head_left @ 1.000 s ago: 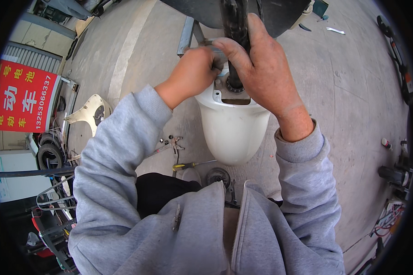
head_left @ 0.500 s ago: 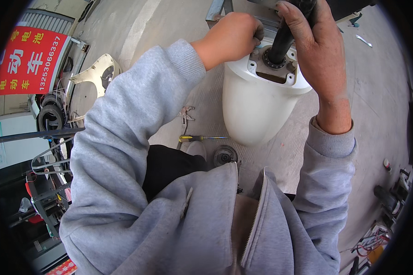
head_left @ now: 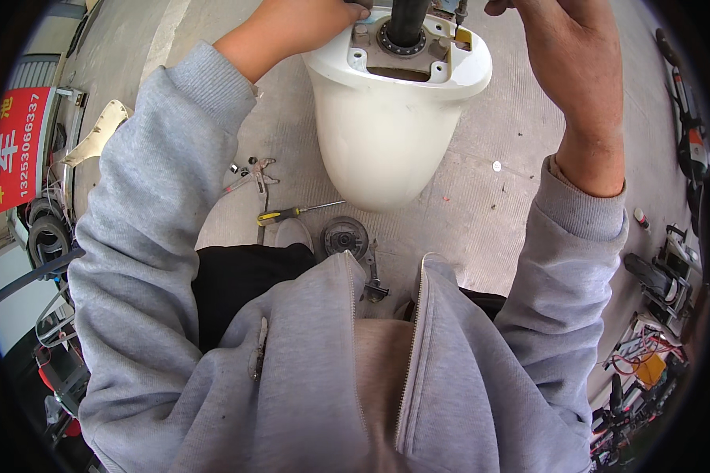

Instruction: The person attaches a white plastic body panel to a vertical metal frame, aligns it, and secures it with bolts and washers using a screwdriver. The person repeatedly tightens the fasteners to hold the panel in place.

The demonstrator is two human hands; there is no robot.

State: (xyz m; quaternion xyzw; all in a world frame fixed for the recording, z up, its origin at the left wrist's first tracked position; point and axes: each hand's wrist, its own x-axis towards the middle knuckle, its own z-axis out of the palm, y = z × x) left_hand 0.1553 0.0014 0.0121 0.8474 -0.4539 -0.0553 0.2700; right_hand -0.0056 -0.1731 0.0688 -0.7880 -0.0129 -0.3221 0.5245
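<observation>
A white plastic fender [head_left: 388,138] with a rounded front stands ahead of me. A black tube [head_left: 406,22] rises from a round bolted collar [head_left: 402,41] on its top. My left hand [head_left: 296,30] is at the fender's upper left rim, its fingers curled in; whatever they hold is hidden. To the right of the fender, apart from it, my right hand [head_left: 572,59] is raised with bent fingers, partly cut off by the upper edge. A thin metal rod end [head_left: 460,13] hangs over the fender's right corner, beside a yellowish patch.
On the floor below the fender lie a yellow-and-black screwdriver [head_left: 280,215], pliers [head_left: 262,172] and a round metal hub part [head_left: 345,236]. Tyres [head_left: 47,236] and a red sign [head_left: 17,146] are at the left. Scooter parts and cables [head_left: 651,343] line the right.
My right hand has left the black tube and moved to the right of the fender. My left hand stays by the rim. The whole view has shifted.
</observation>
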